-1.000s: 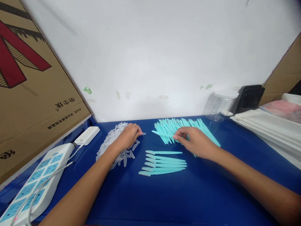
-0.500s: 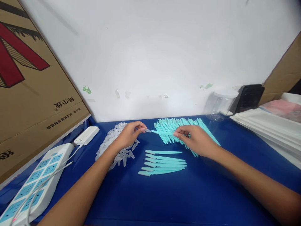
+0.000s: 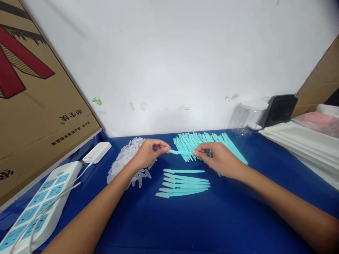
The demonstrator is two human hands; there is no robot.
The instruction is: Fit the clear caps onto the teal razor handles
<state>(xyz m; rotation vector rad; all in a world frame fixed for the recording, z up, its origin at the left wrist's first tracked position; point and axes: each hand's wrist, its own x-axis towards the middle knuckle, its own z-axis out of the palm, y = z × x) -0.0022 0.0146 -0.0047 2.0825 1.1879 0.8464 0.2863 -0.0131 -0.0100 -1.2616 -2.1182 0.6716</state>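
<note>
My right hand (image 3: pixel 219 158) pinches the handle of a turquoise eyebrow razor (image 3: pixel 185 153), held level with its blade end toward the left. At that end, the fingertips of my left hand (image 3: pixel 150 152) are closed on a translucent cap (image 3: pixel 173 151), which now appears to sit over the blade; how far it is on I cannot tell. Beneath and beside my left forearm lies a heap of loose translucent caps (image 3: pixel 123 158). Behind my right hand spreads a pile of turquoise razors (image 3: pixel 233 148). Nearer to me, several capped razors (image 3: pixel 186 181) lie in a row.
On the left stand a white power strip (image 3: pixel 50 197) with cables, a white charger block (image 3: pixel 97 152) and a large cardboard box (image 3: pixel 47 116). At the back right are a clear jar (image 3: pixel 250 118), a black stand (image 3: pixel 280 111) and stacked white sheets (image 3: pixel 302 141). A white wall closes off the blue table (image 3: pixel 185 225).
My left hand has moved right and slightly down, bringing the cap onto the razor's blade end. The gap between them is gone. My right hand has barely shifted.
</note>
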